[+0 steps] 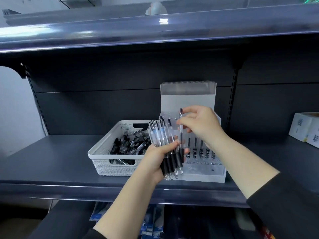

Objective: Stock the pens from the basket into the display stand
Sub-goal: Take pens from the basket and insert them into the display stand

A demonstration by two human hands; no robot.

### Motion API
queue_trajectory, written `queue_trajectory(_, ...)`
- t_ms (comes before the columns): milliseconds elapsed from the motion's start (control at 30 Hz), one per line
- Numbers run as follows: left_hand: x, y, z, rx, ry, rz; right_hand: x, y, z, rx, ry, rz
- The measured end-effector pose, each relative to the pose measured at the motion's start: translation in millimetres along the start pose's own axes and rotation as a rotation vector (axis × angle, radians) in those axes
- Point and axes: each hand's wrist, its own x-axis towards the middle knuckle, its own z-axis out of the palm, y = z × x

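Observation:
My left hand [158, 158] grips a fanned bunch of clear pens [161, 135] with black grips, tips down, in front of the basket. My right hand [201, 124] pinches the top of a single pen [181, 130] that stands upright beside the bunch, its lower end at my left fingers. The white woven basket [103, 149] on the shelf holds several more pens [128, 144]. Right of it stands the clear and white display stand [203, 176]; several pens [201, 146] stand in its holes.
The dark shelf board [51, 163] stretches left and right of the basket and stand. White boxes [304, 128] sit at the far right. Another shelf [155, 31] hangs overhead. Blue packaged goods [151, 221] hang below the shelf edge.

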Motion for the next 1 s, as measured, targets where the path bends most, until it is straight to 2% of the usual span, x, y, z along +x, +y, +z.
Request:
queue_trajectory(133, -1, 13, -17, -0.015, 0.047, 0.100, 7, -11, -1, 0.232, 0.042, 0.015)
queue_trajectory(233, -3, 20, -33, -0.043, 0.109, 0.172, 14, -16, -5, 0.390, 0.150, -0.002)
queue_trajectory(333, -3, 23, -43, -0.043, 0.115, 0.168, 20, -11, -1, 0.218, 0.247, -0.083)
queue_trajectory(433, -3, 24, -45, -0.041, 0.109, 0.155, 24, -4, 8, -0.021, 0.240, -0.130)
queue_trajectory(567, -3, 24, -44, -0.056, 0.108, 0.165, 27, 2, 13, -0.207, 0.209, -0.171)
queue_trajectory(1000, -2, 25, -42, -0.060, 0.106, 0.202, 30, 3, 14, -0.401, 0.168, -0.205)
